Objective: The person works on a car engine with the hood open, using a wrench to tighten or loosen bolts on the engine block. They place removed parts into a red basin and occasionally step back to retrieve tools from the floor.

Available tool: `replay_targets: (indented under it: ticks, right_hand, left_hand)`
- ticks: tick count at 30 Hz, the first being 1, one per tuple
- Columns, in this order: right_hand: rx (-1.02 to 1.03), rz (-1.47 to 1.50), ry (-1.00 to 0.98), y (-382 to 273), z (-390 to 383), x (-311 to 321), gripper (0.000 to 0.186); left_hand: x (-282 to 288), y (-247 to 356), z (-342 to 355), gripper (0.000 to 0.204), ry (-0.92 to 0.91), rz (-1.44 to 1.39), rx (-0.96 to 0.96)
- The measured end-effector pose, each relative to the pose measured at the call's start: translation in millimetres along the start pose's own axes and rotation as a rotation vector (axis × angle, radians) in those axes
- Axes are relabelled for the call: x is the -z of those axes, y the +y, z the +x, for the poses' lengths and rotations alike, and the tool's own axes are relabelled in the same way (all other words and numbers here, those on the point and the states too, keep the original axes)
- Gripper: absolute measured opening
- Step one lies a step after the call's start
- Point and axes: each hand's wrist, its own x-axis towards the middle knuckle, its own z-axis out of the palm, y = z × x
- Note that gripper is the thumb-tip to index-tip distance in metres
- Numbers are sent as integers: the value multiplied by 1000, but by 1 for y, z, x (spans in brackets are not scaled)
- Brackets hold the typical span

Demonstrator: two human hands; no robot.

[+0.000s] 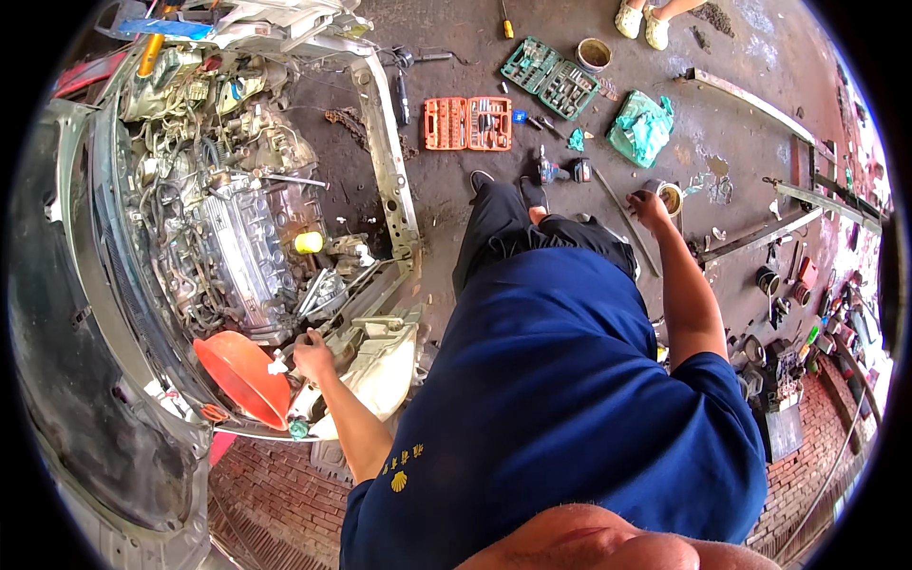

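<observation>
My right hand (649, 209) is out to the right, fingers closed on the rim of a small round tin (671, 198) with a brownish inside. My left hand (312, 357) is at the front edge of the car's open engine bay, its fingers curled; what they grip, if anything, is hidden. Beside it are an orange plastic basin (239, 372), a white object (277, 365) at the basin's rim, and a pale headlight (380, 369). Several metal wrenches (326, 293) lie by the engine (237, 256), and a yellow cap (309, 242) sits close to them.
On the dark floor lie an orange socket set (467, 123), a green tool case (551, 78), a cordless power tool (551, 169), a bucket (594, 54) and a green plastic bag (646, 128). A metal frame (760, 235) stands at right. Another person's shoes (642, 24) show at the top.
</observation>
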Motion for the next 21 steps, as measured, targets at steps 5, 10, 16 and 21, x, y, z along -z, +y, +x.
replay_targets:
  ticks: [5,10,16,21]
  right_hand:
    - [-14,-12,-17,20,11,2,39]
    - [1,14,-28,-2,11,5,41]
    - [15,-58,11,-37,10,22,41]
    - [51,43,17,-27,20,18,35]
  left_hand:
    - [2,-2,5,42,-13,-21,-46]
    - [-2,-9,-4,41,30,-76,-31]
    - [2,-12,-13,39,27,-70,15]
    - [8,-6,-8,36,117,-101,-10]
